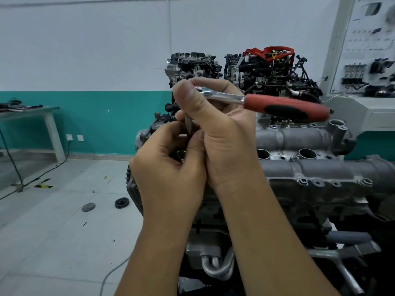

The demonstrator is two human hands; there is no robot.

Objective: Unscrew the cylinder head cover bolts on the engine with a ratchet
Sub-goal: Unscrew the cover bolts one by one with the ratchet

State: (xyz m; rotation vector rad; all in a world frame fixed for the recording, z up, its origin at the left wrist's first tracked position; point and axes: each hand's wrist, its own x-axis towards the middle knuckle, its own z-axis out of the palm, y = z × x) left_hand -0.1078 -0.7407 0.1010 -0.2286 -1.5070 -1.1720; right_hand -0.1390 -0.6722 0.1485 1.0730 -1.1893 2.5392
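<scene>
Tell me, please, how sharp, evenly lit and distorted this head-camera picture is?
Head view: light is even and soft, without hard shadows; the chrome ratchet with red-and-black handle is slightly motion-blurred; the right hand and grey aluminium engine are fairly sharp; the white wall panel leans with wide-angle distortion.

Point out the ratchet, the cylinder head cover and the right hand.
ratchet [286, 107]: head view, on its red and black handle.
cylinder head cover [299, 136]: head view, on its grey upper ridge.
right hand [222, 133]: head view, on the hand's back.
</scene>
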